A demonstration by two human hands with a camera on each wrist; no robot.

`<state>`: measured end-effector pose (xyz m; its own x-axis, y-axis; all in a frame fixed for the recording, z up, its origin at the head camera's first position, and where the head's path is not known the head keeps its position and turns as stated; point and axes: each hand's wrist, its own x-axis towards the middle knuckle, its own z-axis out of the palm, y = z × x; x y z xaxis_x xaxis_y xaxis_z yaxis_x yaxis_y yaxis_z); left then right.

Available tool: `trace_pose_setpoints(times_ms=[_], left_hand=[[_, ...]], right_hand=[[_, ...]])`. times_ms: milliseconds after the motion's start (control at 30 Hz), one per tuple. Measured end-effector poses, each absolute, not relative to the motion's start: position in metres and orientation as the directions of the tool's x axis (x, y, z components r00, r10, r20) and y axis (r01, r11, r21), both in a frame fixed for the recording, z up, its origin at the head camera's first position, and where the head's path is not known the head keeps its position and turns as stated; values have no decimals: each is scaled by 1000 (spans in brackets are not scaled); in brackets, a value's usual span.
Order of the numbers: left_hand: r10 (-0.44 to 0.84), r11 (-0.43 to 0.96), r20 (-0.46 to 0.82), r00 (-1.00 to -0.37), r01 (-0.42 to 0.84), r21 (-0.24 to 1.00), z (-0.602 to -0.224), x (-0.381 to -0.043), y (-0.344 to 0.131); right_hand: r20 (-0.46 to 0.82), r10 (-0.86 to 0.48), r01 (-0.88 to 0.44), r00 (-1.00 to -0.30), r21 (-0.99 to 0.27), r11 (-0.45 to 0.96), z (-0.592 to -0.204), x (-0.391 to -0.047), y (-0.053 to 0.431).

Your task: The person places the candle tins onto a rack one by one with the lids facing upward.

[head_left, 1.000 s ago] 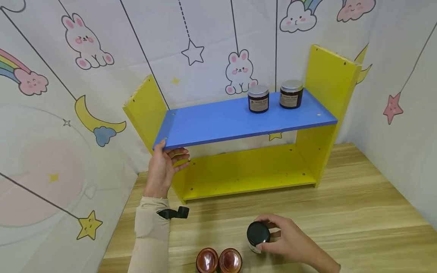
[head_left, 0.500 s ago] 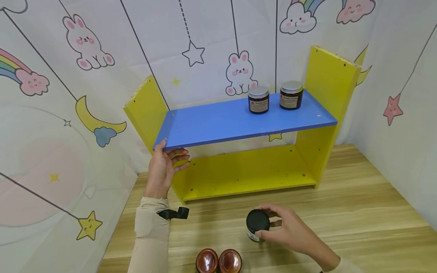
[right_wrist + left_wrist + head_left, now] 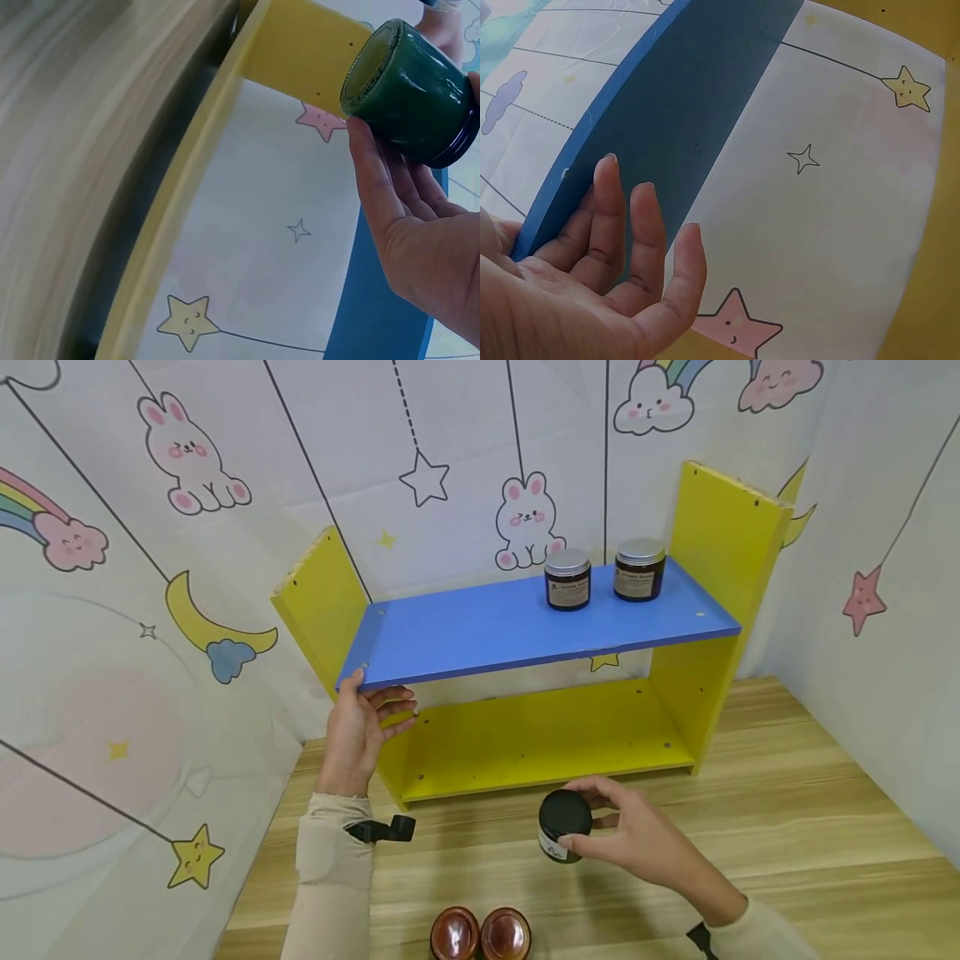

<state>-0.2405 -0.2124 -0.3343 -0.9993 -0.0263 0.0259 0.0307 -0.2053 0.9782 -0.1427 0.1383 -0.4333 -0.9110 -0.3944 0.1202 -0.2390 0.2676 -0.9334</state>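
In the head view my right hand grips a dark green glass jar with a black lid and a white label. The right wrist view shows the jar's round glass base, with fingers along its side. My left hand holds the front left corner of the blue shelf board, thumb on top and fingers below. From the left wrist, that hand is seen under the board with several fingers spread. Two dark jars with silver lids, a left jar and a right jar, stand on the board.
The blue board spans a yellow shelf unit with a left side panel, a right side panel and a bottom board. Two reddish-brown round jars sit at the wooden table's near edge. A patterned backdrop hangs behind.
My right hand has lifted the green jar up and forward, away from the near edge and toward the shelf unit. The left hand stays at the board's corner.
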Motion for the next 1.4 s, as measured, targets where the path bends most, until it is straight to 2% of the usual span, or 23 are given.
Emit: trace_pose_setpoints(times_ms=[300,1133,1400], left_hand=[[-26,-220,24,-999,30,975,-336,-241,-213],[-28,-217,38,-999,43,975,-335,-239,-212],[-29,-216,38,-999,43,975,-335,-240,-212]], right_hand=[[225,-387,-322,-894,-923,209,-420,-152,141],[308,-358,-391,-881,-901,186,-388,-169,139],[342,-339,-439,-876,-858,269,-378,-173,141]])
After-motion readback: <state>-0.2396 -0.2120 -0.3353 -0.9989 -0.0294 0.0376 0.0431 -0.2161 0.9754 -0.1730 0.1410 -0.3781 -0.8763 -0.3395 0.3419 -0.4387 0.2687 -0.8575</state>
